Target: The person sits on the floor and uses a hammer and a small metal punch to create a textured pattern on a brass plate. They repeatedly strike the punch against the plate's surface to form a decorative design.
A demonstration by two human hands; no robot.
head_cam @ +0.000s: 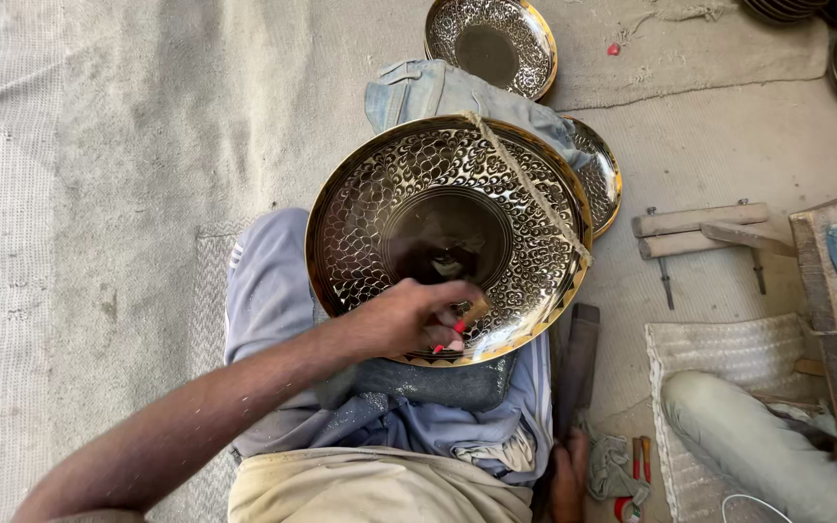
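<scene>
— Head view looks straight down on a person sitting on the floor [99,194], legs in pale blue trousers [268,291]. What's on the lap?

— A big round metal tray [448,237], brass at the rim, with a cut scale-like pattern around a plain dark centre. It rests tilted on the thighs over a dark cloth [438,383], and a length of rope [525,189] runs across its upper right part.

— And the hands?

— The left hand [409,318] comes in from the lower left and sits on the near edge of the tray. Its fingers are curled tight around a small tool [459,324] with red showing at the fingertips and a pale wooden end sticking out. The right hand [567,479] is low at the bottom edge of the view, beside the right thigh; I cannot tell whether it is closed or holding anything.

— Anything else around?

— A second patterned tray [491,44] lies on the floor beyond the knees, and a third [601,174] peeks out from behind the big one on the right. Folded denim [428,92] lies between them. To the right sit two wooden blocks [699,228], and pliers with red handles [636,475] lie near the right hand.
</scene>
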